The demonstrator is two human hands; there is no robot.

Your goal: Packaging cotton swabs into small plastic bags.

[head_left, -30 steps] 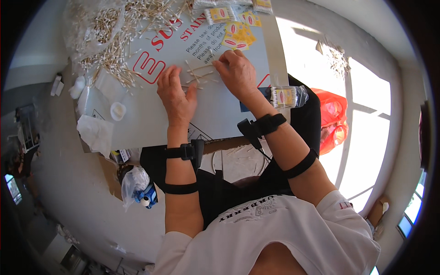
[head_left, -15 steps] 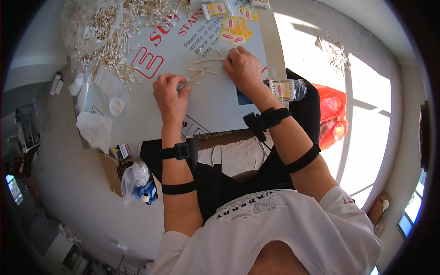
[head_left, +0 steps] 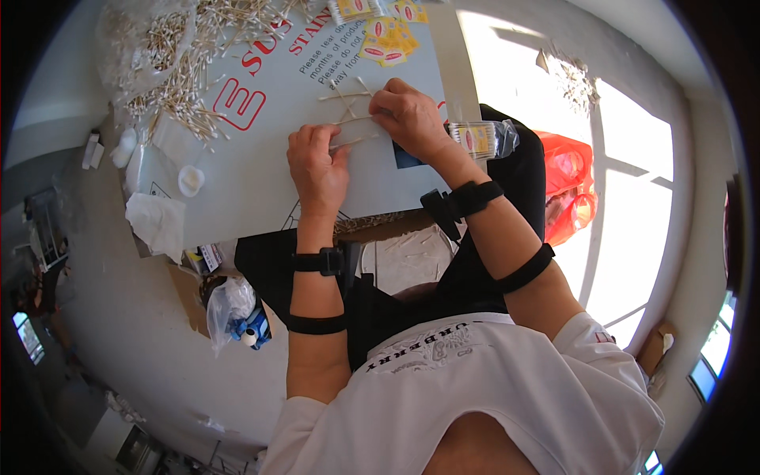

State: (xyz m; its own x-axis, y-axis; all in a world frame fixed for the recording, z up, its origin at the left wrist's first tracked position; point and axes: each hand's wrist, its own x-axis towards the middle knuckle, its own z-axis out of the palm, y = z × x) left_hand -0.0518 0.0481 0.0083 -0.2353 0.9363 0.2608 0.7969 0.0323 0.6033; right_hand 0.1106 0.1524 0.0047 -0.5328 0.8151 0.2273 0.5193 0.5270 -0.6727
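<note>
Over the grey board (head_left: pixel 261 190), my left hand (head_left: pixel 318 166) is closed, with thumb and forefinger pinched on a cotton swab (head_left: pixel 358 142) that sticks out to the right. Its other fingers curl under, and whatever lies inside them is hidden. My right hand (head_left: pixel 410 115) is closed too, pinching the end of another cotton swab (head_left: pixel 352 120) that points left towards my left hand. A few loose swabs (head_left: pixel 342 96) lie crossed on the board just beyond both hands.
A large heap of cotton swabs (head_left: pixel 170 95) spills from a clear bag at the far left. Yellow cards (head_left: pixel 388 43) lie at the back. A clear pack of swabs (head_left: pixel 477 141) rests at the board's right edge. White tissue (head_left: pixel 156 224) hangs over the left edge; a red bag (head_left: pixel 566 186) stands right.
My left hand has moved right, closer to my right hand. My right hand has come slightly left and nearer, and a swab now shows in its fingers.
</note>
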